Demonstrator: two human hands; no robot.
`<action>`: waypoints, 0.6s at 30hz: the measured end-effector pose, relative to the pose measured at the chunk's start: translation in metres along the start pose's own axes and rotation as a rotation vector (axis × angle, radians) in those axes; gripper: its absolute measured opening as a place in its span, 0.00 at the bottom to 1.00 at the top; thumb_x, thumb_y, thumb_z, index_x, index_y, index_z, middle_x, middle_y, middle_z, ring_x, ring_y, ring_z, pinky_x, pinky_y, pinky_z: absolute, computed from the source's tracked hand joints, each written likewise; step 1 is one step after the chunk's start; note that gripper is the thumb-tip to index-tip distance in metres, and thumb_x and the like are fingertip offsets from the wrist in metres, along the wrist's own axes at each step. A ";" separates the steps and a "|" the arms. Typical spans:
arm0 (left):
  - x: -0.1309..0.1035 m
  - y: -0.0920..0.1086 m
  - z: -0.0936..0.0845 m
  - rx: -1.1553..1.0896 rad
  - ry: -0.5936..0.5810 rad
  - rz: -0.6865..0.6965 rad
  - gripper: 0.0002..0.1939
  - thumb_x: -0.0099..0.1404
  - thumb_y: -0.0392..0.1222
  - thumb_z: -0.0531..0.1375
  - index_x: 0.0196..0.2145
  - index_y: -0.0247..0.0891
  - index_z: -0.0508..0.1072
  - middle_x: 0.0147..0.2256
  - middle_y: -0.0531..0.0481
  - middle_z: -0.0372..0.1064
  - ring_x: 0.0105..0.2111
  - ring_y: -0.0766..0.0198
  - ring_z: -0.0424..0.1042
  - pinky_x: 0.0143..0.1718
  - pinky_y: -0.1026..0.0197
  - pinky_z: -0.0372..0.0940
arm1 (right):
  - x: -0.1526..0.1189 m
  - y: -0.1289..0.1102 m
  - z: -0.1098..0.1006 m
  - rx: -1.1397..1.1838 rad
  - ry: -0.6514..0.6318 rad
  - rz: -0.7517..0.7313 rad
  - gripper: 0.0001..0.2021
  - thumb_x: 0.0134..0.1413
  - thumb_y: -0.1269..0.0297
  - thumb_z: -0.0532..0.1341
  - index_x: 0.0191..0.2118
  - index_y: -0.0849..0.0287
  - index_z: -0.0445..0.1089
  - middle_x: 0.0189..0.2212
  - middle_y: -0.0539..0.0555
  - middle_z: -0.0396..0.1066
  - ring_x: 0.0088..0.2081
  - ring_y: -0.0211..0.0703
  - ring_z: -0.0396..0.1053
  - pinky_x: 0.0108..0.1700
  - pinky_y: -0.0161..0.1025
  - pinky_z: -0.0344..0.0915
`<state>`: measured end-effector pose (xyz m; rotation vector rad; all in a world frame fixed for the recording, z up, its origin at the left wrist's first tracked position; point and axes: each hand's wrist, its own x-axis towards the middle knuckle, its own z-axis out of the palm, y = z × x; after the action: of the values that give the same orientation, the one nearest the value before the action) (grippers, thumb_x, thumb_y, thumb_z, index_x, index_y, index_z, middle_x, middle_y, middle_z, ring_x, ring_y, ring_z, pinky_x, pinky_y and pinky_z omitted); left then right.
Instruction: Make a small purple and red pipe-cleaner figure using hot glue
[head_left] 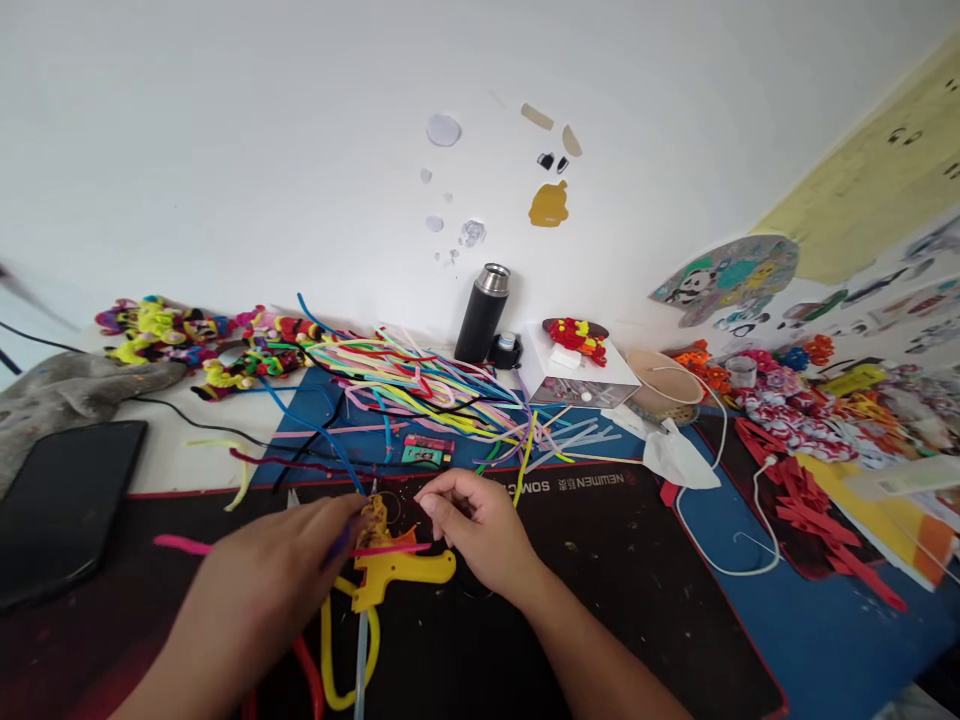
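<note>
My left hand [277,565] reaches over the black mat with its fingers bent together; a pink pipe cleaner [390,549] passes beneath it, one end sticking out on each side. What its fingertips hold is hidden. Close by, my right hand [476,525] has thumb and index finger pinched near the pink strip's right end; anything between them is too small to tell. Between and below both hands lies a yellow glue gun [401,569] with a clear glue stick [361,660]. Yellow [330,650] and red [309,675] pipe cleaners lie beside it.
A heap of coloured pipe cleaners [427,385] lies behind, near a black thermos [481,318] and a white box [581,375]. At left are a phone [71,500] and finished figures [172,330]. Red strips [814,500] and a white cable [724,570] are at right.
</note>
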<state>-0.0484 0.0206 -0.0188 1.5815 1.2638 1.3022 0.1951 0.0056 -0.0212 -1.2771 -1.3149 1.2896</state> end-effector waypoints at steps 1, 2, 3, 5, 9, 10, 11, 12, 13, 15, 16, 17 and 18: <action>0.001 0.002 0.008 0.143 -0.078 0.149 0.11 0.53 0.42 0.76 0.36 0.53 0.89 0.33 0.48 0.87 0.27 0.50 0.83 0.25 0.61 0.67 | 0.001 0.000 -0.001 -0.002 0.016 -0.009 0.11 0.65 0.54 0.68 0.39 0.57 0.80 0.23 0.47 0.72 0.26 0.37 0.68 0.31 0.35 0.63; 0.000 0.002 0.014 0.262 -0.154 0.263 0.08 0.59 0.43 0.72 0.38 0.53 0.88 0.33 0.48 0.87 0.25 0.51 0.82 0.23 0.61 0.66 | 0.003 0.000 -0.002 0.001 0.035 -0.015 0.11 0.65 0.54 0.68 0.39 0.57 0.79 0.23 0.47 0.72 0.25 0.37 0.68 0.30 0.35 0.63; -0.001 0.001 0.018 0.349 -0.205 0.348 0.07 0.63 0.44 0.70 0.39 0.53 0.88 0.34 0.48 0.87 0.22 0.53 0.82 0.21 0.62 0.64 | 0.005 0.000 -0.003 0.008 0.056 -0.021 0.11 0.65 0.54 0.68 0.38 0.57 0.79 0.23 0.47 0.72 0.25 0.37 0.67 0.30 0.35 0.63; -0.006 -0.004 0.020 0.438 -0.236 0.459 0.06 0.69 0.45 0.67 0.40 0.50 0.87 0.33 0.48 0.87 0.20 0.55 0.81 0.19 0.62 0.63 | 0.011 0.000 -0.007 0.020 0.100 -0.032 0.12 0.65 0.52 0.68 0.38 0.57 0.78 0.22 0.46 0.71 0.24 0.37 0.66 0.29 0.35 0.62; -0.009 -0.007 0.017 0.428 -0.213 0.499 0.05 0.72 0.45 0.67 0.43 0.48 0.84 0.36 0.48 0.88 0.28 0.54 0.86 0.27 0.64 0.73 | 0.029 -0.007 -0.017 -0.028 0.163 -0.067 0.14 0.65 0.50 0.67 0.39 0.56 0.78 0.22 0.48 0.72 0.23 0.39 0.66 0.28 0.36 0.62; -0.008 -0.005 0.016 0.409 -0.193 0.498 0.05 0.72 0.45 0.67 0.43 0.48 0.84 0.36 0.48 0.88 0.29 0.55 0.87 0.29 0.65 0.73 | 0.034 -0.010 -0.021 -0.069 0.169 -0.092 0.14 0.66 0.50 0.67 0.39 0.56 0.78 0.23 0.48 0.72 0.24 0.40 0.68 0.29 0.37 0.63; -0.006 -0.002 0.016 0.387 -0.170 0.498 0.04 0.72 0.45 0.67 0.43 0.48 0.84 0.36 0.49 0.87 0.29 0.56 0.87 0.29 0.65 0.74 | 0.039 -0.014 -0.025 -0.126 0.173 -0.125 0.13 0.66 0.51 0.67 0.39 0.55 0.79 0.24 0.49 0.74 0.26 0.41 0.69 0.30 0.37 0.65; -0.005 0.002 0.016 0.370 -0.147 0.501 0.04 0.72 0.44 0.67 0.43 0.48 0.84 0.35 0.49 0.87 0.29 0.56 0.86 0.29 0.66 0.74 | 0.045 -0.019 -0.029 -0.197 0.178 -0.162 0.11 0.67 0.53 0.66 0.40 0.55 0.79 0.26 0.50 0.75 0.28 0.42 0.71 0.32 0.38 0.66; -0.003 0.006 0.016 0.354 -0.135 0.505 0.04 0.73 0.44 0.67 0.43 0.47 0.83 0.33 0.50 0.86 0.28 0.58 0.86 0.29 0.66 0.74 | 0.051 -0.024 -0.033 -0.276 0.185 -0.198 0.10 0.68 0.55 0.66 0.41 0.54 0.80 0.28 0.51 0.77 0.30 0.43 0.72 0.33 0.38 0.67; 0.000 0.011 0.017 0.330 -0.105 0.517 0.05 0.74 0.46 0.66 0.41 0.46 0.83 0.32 0.51 0.85 0.25 0.60 0.84 0.28 0.67 0.74 | 0.064 -0.034 -0.042 -0.436 0.194 -0.262 0.08 0.69 0.58 0.65 0.45 0.54 0.81 0.33 0.52 0.79 0.32 0.43 0.72 0.36 0.39 0.68; 0.000 0.012 0.018 0.324 -0.102 0.532 0.07 0.76 0.47 0.64 0.41 0.46 0.82 0.32 0.51 0.86 0.25 0.61 0.84 0.27 0.68 0.73 | 0.072 -0.039 -0.047 -0.519 0.181 -0.291 0.09 0.69 0.59 0.65 0.48 0.54 0.81 0.35 0.52 0.79 0.33 0.44 0.73 0.37 0.39 0.69; 0.001 0.012 0.018 0.330 -0.106 0.544 0.10 0.79 0.47 0.62 0.41 0.45 0.81 0.32 0.51 0.86 0.25 0.62 0.85 0.27 0.69 0.74 | 0.080 -0.043 -0.050 -0.601 0.170 -0.326 0.10 0.69 0.60 0.65 0.50 0.55 0.80 0.36 0.53 0.78 0.34 0.44 0.73 0.40 0.40 0.69; 0.001 0.010 0.018 0.342 -0.112 0.554 0.11 0.80 0.47 0.60 0.42 0.44 0.81 0.32 0.51 0.86 0.26 0.63 0.85 0.28 0.69 0.74 | 0.088 -0.046 -0.054 -0.681 0.160 -0.356 0.11 0.70 0.60 0.65 0.52 0.55 0.80 0.38 0.53 0.78 0.37 0.46 0.75 0.43 0.41 0.70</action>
<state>-0.0287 0.0197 -0.0130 2.3328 1.0532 1.3379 0.2359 0.1015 0.0230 -1.4605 -1.8412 0.4838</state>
